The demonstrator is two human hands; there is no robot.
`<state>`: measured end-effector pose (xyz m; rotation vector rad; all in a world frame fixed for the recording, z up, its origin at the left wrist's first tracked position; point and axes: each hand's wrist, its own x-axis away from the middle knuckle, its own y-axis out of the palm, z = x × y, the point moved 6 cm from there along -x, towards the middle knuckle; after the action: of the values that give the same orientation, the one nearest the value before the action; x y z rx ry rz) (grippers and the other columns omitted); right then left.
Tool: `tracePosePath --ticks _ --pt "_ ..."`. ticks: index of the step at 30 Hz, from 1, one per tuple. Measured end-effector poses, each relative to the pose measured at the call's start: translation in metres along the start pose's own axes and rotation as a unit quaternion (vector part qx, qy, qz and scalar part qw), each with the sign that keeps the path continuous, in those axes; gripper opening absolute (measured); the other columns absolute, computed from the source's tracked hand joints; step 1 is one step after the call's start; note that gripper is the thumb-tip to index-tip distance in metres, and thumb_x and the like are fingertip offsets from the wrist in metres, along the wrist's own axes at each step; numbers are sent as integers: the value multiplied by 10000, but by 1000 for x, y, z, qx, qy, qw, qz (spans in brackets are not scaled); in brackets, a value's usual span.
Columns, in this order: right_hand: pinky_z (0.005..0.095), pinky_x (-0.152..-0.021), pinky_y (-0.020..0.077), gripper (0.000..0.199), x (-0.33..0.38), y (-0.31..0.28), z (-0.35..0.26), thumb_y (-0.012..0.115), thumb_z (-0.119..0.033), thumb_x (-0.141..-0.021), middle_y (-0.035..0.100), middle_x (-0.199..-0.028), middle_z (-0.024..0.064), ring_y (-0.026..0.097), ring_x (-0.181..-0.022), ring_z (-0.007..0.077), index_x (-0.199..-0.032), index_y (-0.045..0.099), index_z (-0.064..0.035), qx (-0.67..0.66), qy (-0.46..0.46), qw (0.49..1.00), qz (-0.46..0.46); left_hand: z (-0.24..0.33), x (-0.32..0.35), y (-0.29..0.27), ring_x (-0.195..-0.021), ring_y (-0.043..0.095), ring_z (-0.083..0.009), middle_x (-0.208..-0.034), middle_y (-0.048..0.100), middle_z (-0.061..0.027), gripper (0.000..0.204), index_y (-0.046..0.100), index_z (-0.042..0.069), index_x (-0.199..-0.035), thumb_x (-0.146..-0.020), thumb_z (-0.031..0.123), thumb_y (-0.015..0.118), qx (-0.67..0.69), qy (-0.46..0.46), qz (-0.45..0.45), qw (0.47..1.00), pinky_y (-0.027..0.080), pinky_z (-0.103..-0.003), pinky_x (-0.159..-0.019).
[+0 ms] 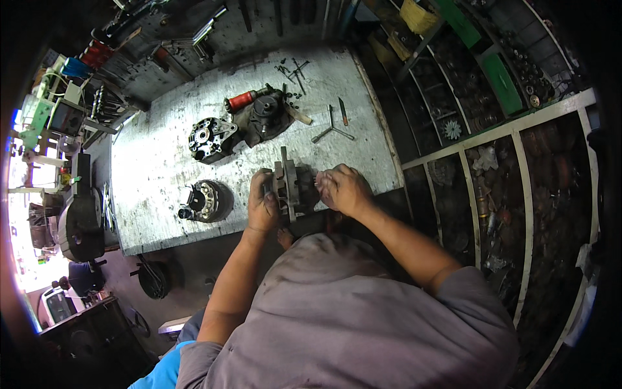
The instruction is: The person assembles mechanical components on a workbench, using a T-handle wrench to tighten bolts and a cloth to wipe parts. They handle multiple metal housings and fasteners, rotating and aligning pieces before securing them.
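Observation:
Close to my body, at the table's near edge, a grey metal machine part (291, 188) with a broad upright flange is between my two hands. My left hand (262, 206) is closed around its left end, with the thumb lying along the side. At the right end, the curled fingers of my right hand (346, 189) touch the dark round side of the part. Whatever lies under those fingertips is too blurred to make out. To the left, a round unit (206, 201) with a ring of metal pieces rests on the table. Beyond it stands a cast metal housing (210, 137).
On the worktable (149, 162) lie a red-handled tool (241, 101), a dark round part (267, 107) on a cloth, a three-armed wrench (332, 128) and scattered bolts (295, 70). Shelving (492, 133) full of parts lines the right. Tools hang along the far wall.

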<state>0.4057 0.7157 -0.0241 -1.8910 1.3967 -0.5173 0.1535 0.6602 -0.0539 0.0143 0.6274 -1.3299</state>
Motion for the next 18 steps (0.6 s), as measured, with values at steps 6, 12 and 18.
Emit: tracePosePath --ticks 6,12,18 --pt "514 -851 581 281 -26 8 29 687 -316 -1012 754 -1053 200 728 -988 428 -1074 753 -49 78 91 991 -65 11 6 7 -1309 586 -454 -1434 552 -281 617 525 15 -1431 -1098 532 487 9 25 -23 999 476 -500 -1125" --pt "509 -889 582 366 -21 -42 85 746 -322 -971 762 -1094 217 733 -1024 436 -1236 715 -73 -14 206 969 135 -10 28 -10 -1338 599 -417 -1453 579 -266 706 496 11 -1490 -1107 602 432 2 -72 14 997 469 -478 -1139" --pt "492 -981 564 387 -57 -74 96 766 -338 -978 722 -1280 199 689 -1170 439 -1223 749 -39 63 22 989 131 -36 48 -15 -1350 589 -421 -1468 559 -267 771 389 12 -1569 -1116 635 380 -38 -92 53 994 459 -485 -1140"
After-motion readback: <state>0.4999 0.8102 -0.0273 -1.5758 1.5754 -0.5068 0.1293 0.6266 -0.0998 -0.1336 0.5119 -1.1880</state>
